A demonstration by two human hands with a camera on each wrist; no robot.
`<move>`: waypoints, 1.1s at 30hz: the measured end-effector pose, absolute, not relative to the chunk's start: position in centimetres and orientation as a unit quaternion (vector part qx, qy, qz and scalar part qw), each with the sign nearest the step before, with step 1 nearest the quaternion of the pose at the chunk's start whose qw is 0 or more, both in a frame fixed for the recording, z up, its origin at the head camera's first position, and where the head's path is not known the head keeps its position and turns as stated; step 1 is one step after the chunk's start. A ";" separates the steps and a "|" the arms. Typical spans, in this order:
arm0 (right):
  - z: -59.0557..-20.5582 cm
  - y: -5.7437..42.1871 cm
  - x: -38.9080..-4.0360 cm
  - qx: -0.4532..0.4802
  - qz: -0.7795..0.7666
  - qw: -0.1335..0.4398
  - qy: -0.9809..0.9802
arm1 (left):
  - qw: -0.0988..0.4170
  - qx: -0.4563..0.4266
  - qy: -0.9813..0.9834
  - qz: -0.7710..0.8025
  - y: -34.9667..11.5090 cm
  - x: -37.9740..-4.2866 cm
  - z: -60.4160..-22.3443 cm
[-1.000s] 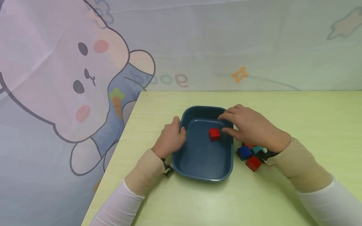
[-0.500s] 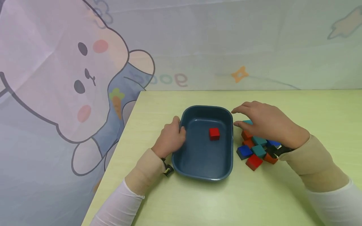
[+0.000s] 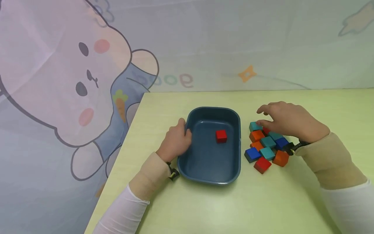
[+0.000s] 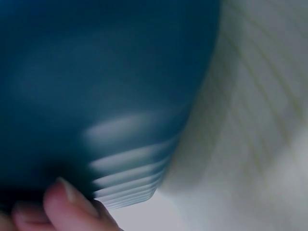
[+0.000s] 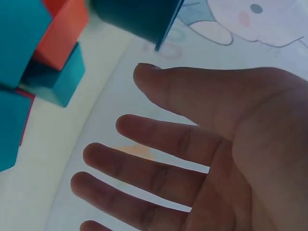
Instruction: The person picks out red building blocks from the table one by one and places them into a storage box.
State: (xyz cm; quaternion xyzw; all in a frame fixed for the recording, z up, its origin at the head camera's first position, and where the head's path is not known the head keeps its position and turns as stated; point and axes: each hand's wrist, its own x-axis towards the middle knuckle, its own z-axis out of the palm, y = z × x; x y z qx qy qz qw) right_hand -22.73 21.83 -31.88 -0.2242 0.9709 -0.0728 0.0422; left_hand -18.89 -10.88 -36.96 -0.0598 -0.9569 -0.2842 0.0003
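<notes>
A dark blue rectangular bin (image 3: pixel 204 159) rests on the table, with one red cube (image 3: pixel 221 136) inside toward its right. My left hand (image 3: pixel 174 140) grips the bin's left wall, thumb over the rim; in the left wrist view its fingertips (image 4: pixel 72 209) meet the ribbed side. To the right of the bin lies a cluster of teal, orange, blue and red blocks (image 3: pixel 267 142). Over the far edge of that cluster hovers my right hand (image 3: pixel 295 120), its thumb near a teal block (image 3: pixel 255 126). The right wrist view shows its fingers spread apart, holding nothing.
A pale yellow-green table (image 3: pixel 204 208) carries everything. Behind it hangs a printed cloth (image 3: pixel 204 39) with a cartoon animal, reaching down along the table's left side. A small black device is strapped at each wrist.
My right hand has drawn back from over the bin to the right, uncovering more of the blocks. The left hand keeps its grip and the red cube stays in place.
</notes>
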 end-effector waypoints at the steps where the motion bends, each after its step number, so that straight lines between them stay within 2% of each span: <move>1: -32.0 22.0 -22.9 -0.219 -0.072 0.049 0.972 | 0.001 -0.060 -0.957 -0.284 -10.9 -18.9 -36.9; 7: -33.1 22.6 -23.9 -0.206 -0.061 0.094 0.972 | 0.004 -0.061 -0.958 -0.280 -11.0 -18.8 -37.0; 13: -34.5 22.2 -24.4 -0.239 -0.082 0.125 0.959 | 0.004 -0.060 -0.959 -0.278 -11.1 -18.8 -37.0; 33: -34.9 21.6 -24.4 -0.241 -0.090 0.123 0.958 | -0.005 -0.065 -0.961 -0.269 -11.1 -18.6 -37.1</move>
